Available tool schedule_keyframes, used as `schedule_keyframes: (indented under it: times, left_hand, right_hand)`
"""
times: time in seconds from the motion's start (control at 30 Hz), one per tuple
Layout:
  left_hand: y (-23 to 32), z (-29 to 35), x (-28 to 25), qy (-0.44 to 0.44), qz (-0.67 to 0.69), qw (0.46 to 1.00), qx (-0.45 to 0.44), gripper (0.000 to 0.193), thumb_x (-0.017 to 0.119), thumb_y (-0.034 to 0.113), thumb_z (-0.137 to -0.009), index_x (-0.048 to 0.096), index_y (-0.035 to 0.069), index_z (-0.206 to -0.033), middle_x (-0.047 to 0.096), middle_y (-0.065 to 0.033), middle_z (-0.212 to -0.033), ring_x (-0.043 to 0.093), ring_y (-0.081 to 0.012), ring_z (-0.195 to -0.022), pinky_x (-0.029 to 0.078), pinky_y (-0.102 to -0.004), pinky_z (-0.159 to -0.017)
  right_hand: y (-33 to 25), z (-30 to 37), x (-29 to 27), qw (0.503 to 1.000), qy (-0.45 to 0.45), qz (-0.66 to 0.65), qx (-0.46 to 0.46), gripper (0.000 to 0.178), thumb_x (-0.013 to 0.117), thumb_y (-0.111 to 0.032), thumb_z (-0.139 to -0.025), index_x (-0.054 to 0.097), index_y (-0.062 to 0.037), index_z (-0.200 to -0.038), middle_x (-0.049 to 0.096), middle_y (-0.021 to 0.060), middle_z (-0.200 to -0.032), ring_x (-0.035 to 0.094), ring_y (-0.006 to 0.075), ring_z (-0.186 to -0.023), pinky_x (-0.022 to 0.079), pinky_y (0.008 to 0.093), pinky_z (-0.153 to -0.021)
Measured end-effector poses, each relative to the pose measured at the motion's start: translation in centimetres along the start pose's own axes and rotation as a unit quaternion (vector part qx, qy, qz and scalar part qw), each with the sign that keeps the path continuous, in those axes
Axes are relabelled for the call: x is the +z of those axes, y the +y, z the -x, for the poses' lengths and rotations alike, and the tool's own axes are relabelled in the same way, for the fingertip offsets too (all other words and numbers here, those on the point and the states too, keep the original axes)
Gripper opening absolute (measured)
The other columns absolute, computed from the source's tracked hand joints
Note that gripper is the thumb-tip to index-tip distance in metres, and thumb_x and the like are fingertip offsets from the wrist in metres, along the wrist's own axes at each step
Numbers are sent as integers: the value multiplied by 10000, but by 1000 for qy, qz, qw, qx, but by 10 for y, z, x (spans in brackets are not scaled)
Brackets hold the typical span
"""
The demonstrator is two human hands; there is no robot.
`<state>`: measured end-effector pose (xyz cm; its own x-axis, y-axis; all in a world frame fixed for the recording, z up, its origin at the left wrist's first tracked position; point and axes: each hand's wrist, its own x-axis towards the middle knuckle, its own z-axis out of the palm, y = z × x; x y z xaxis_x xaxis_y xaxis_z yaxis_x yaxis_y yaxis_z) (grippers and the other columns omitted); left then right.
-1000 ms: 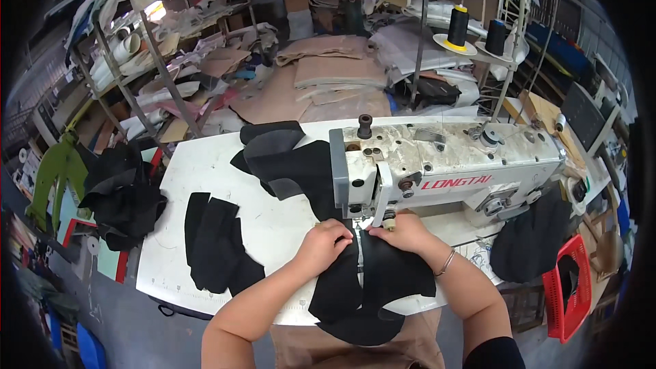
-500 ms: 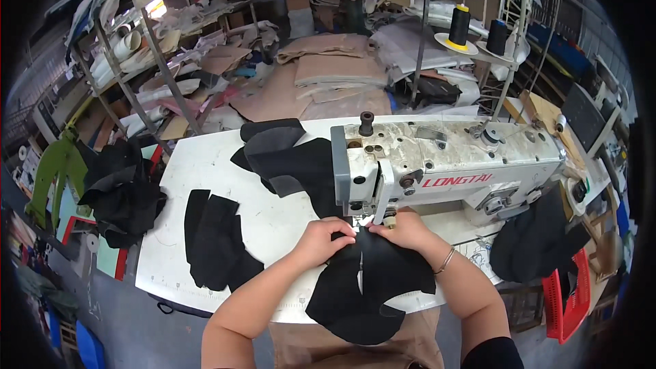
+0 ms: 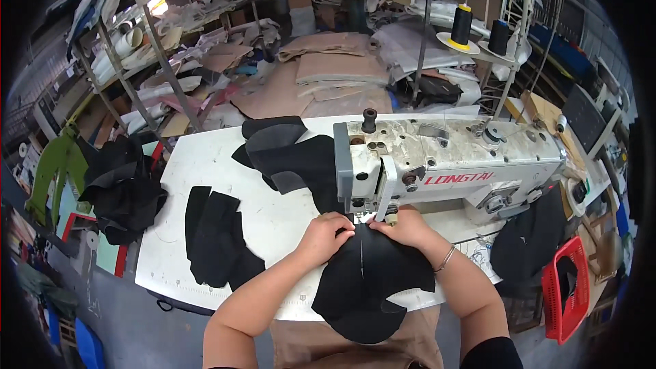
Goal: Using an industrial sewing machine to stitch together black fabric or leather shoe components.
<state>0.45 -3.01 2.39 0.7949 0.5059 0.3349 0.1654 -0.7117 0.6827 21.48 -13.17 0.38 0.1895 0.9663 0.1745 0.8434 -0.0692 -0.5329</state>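
A black fabric piece [image 3: 369, 287] lies under the needle end of a white sewing machine [image 3: 444, 160] and hangs over the table's front edge. A thin pale line runs down its middle, where two edges meet. My left hand [image 3: 324, 238] pinches the fabric just left of the presser foot [image 3: 362, 219], fingers bent together. On the other side, my right hand [image 3: 408, 227] presses thumb and fingers onto the cloth close to the foot. More joined black pieces [image 3: 290, 154] stretch out behind the needle. The exact fingertip contact is partly hidden by the machine head.
Cut black pieces [image 3: 217, 239] lie on the white table [image 3: 171, 260] at left. A black fabric heap [image 3: 123, 195] sits beyond its left edge. At right are dark fabric [image 3: 523, 246] and a red basket [image 3: 567, 294]. Thread cones [image 3: 461, 26] stand above the machine.
The white gap between the two fabric edges has narrowed to a thin line. The left part of the cloth has shifted right. Both hands stay beside the presser foot.
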Motion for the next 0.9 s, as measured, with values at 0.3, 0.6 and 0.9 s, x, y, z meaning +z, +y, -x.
schedule_keyframes:
  times: [0.3, 0.6, 0.9]
  left_hand:
    - [-9, -4, 3, 13, -9, 1000, 17, 124, 722, 106, -763, 693, 55, -872, 676, -74, -907, 645, -253, -845, 520, -328, -768]
    - [-10, -5, 0, 2, -4, 999, 40, 123, 735, 113, -756, 692, 56, -857, 668, -68, -882, 642, -245, -833, 519, -324, -766]
    - [-10, -6, -7, -6, 8, 1000, -3, 151, 751, 136, -751, 706, 62, -874, 636, -66, -932, 641, -245, -885, 516, -326, -791]
  right_hand:
    - [7, -3, 7, 1000, 4, 15, 24, 660, 608, -615, -789, 662, 36, -696, 636, 217, -692, 646, 358, -711, 507, 425, -671]
    - [9, -2, 3, 998, -34, 4, 43, 605, 595, -615, -798, 693, -18, -800, 665, 190, -773, 652, 355, -773, 512, 421, -704]
    - [-2, -4, -7, 996, -74, -20, 53, 502, 576, -604, -815, 707, -136, -940, 686, 135, -855, 658, 323, -830, 516, 402, -725]
